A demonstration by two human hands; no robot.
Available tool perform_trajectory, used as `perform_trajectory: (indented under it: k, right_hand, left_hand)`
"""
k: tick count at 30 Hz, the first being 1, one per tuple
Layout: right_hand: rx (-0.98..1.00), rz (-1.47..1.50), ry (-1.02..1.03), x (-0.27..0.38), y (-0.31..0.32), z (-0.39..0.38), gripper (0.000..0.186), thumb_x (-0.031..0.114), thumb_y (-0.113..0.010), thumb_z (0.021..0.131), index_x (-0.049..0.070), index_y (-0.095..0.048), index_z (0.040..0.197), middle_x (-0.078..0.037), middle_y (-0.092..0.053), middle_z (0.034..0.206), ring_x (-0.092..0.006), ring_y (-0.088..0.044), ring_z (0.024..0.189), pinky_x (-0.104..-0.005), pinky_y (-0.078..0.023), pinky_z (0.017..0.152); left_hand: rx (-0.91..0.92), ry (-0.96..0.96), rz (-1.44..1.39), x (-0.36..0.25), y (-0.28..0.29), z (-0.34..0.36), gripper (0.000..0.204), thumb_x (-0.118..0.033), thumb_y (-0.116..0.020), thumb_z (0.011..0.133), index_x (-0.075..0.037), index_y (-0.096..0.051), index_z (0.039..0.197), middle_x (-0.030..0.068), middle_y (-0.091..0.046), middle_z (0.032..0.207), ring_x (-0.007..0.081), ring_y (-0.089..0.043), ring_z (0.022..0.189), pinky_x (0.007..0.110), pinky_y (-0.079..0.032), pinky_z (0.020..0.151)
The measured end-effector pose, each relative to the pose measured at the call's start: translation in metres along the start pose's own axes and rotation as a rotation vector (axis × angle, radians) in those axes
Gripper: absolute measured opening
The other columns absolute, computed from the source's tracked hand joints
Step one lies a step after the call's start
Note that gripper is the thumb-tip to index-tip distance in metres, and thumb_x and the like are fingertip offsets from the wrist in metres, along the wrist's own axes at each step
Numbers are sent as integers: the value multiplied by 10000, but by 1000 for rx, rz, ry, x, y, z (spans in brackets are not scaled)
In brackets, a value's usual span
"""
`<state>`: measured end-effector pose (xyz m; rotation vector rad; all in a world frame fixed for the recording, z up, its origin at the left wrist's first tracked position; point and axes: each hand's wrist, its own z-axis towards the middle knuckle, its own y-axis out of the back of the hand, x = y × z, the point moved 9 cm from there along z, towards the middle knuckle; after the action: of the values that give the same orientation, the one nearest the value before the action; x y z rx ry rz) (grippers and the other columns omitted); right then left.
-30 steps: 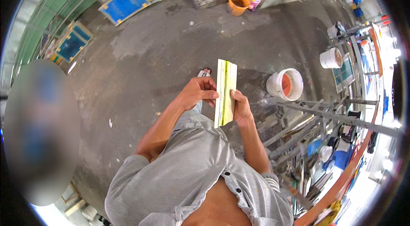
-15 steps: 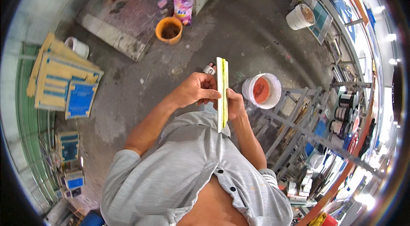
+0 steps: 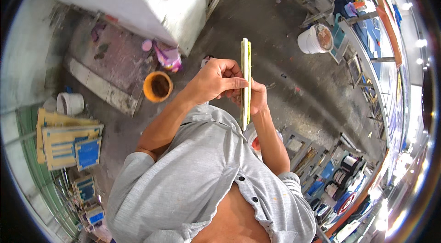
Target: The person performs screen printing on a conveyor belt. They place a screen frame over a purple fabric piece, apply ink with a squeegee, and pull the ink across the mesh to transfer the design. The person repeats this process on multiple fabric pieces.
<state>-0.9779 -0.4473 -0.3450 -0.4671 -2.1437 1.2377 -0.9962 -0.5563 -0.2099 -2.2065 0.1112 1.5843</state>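
In front of my body, a long, narrow cream strip (image 3: 245, 64) with a yellow-green line along it is seen edge-on, pointing away from me. My left hand (image 3: 220, 79) pinches it on the left side, thumb against its face and fingers curled. My right hand (image 3: 256, 97) grips it from the right, partly hidden behind it. A bucket with red-orange contents (image 3: 254, 142) lies below, largely covered by my right forearm.
An orange bucket (image 3: 157, 86) and pink bag (image 3: 170, 59) stand by a low step (image 3: 101, 82). Framed screens (image 3: 70, 149) and a white bucket (image 3: 70, 103) are on the left. Metal racks (image 3: 386, 41), more buckets (image 3: 315, 39) and spools (image 3: 340, 178) line the right.
My hands and the strip have moved slightly up the picture. The strip has turned from face-up to edge-on. The view has swung, bringing more of the wall and step into sight.
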Motion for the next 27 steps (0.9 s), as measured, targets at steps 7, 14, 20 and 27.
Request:
perform_trajectory:
  k: [7, 14, 20, 27]
  right_hand:
    - [22, 158, 152, 167, -3, 122, 459, 313, -662, 858, -9, -569, 1170, -106, -644, 873, -172, -646, 653, -285, -541, 518]
    - [-98, 245, 226, 319, 32, 220, 404, 299, -708, 843, 35, -632, 1139, -137, -693, 961, -271, -680, 754, -427, -584, 665]
    - [123, 275, 142, 474, 60, 329, 503, 226, -686, 846, -15, -564, 1270, -183, -671, 1158, -336, -678, 1015, -488, -552, 928]
    - [215, 237, -50, 671, 37, 434, 517, 233, -622, 898, -52, -530, 1320, -213, -658, 1216, -336, -678, 1051, -481, -523, 976]
  left_hand:
    - [107, -116, 10, -79, 39, 206, 209, -63, -806, 804, -14, -626, 898, 30, -665, 771, 56, -599, 636, 192, -446, 501]
    - [167, 72, 84, -131, 64, 385, 233, -47, -816, 780, -27, -626, 912, 12, -657, 762, 52, -596, 649, 206, -433, 526]
    - [170, 196, 156, -146, 85, 555, 216, -67, -812, 787, -39, -634, 908, -7, -637, 752, 51, -549, 606, 202, -411, 503]
    - [0, 157, 86, -232, 123, 743, 126, -112, -705, 888, -9, -636, 912, 53, -669, 734, 55, -524, 534, 197, -359, 436]
